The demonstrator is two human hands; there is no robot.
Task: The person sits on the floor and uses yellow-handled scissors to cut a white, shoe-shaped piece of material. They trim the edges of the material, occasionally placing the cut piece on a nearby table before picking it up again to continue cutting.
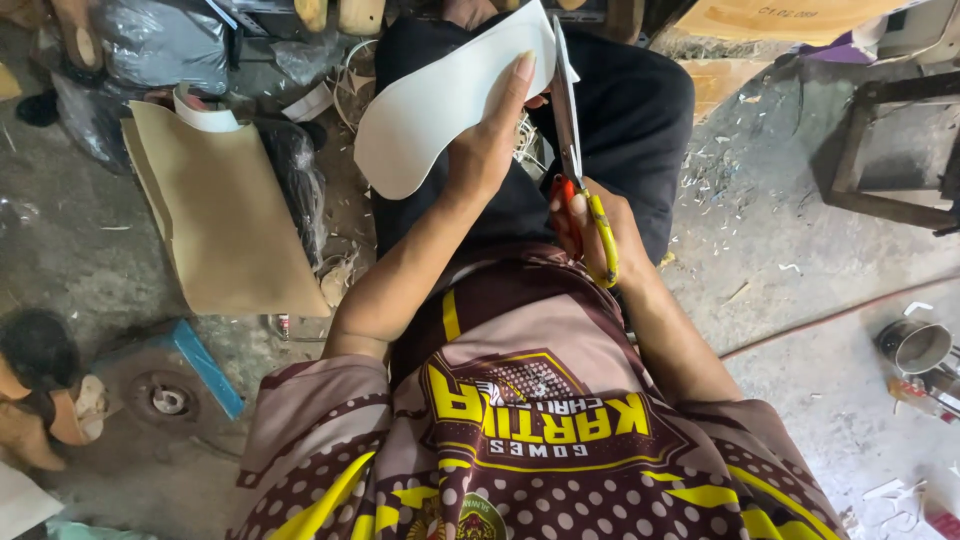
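My left hand (pixel 487 140) holds a white, sole-shaped sheet (pixel 430 105) over my lap, fingers spread along its right edge. In my right hand (pixel 600 230) are scissors (pixel 570 130) with red and yellow handles. Their long blades point away from me and run along the right edge of the white sheet. I sit with dark trousers (pixel 640 110) under both hands.
A tan sheet of board (pixel 225 215) lies on the concrete floor at the left, beside black plastic bags (pixel 160 45). A metal can (pixel 915 345) stands at the right. Small white offcuts (pixel 720 170) litter the floor. A dark frame (pixel 890 150) stands at upper right.
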